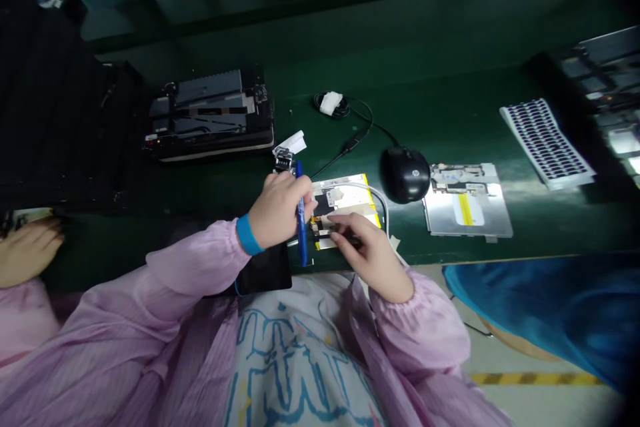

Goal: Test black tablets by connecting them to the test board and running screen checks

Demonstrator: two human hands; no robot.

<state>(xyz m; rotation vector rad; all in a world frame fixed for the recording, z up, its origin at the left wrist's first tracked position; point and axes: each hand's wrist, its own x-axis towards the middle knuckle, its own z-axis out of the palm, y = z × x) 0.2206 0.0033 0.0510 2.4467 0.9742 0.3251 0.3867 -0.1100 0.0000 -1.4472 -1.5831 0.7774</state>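
Note:
My left hand (pixel 280 207), with a blue wristband, is closed around a blue pen (pixel 302 240) that points down toward me. Just beyond its knuckles sits a small metal tally counter (pixel 284 161), partly hidden by the hand. On the bench before me lies an opened device assembly (pixel 355 195) with yellow edges, a silver battery area and a small circuit board. My right hand (pixel 367 250) reaches over its lower left part, thumb and index fingertips a little apart at the board. A white cable (pixel 383 203) curves around the assembly's right side.
A black mouse (pixel 406 175) stands right of the assembly, beside another silver device panel (pixel 470 203). Farther right lies a label sheet (pixel 547 143). Stacked device parts (pixel 210 113) stand at back left, with a coiled cable (pixel 333 105) nearby. Another person's hand (pixel 30 250) is at far left.

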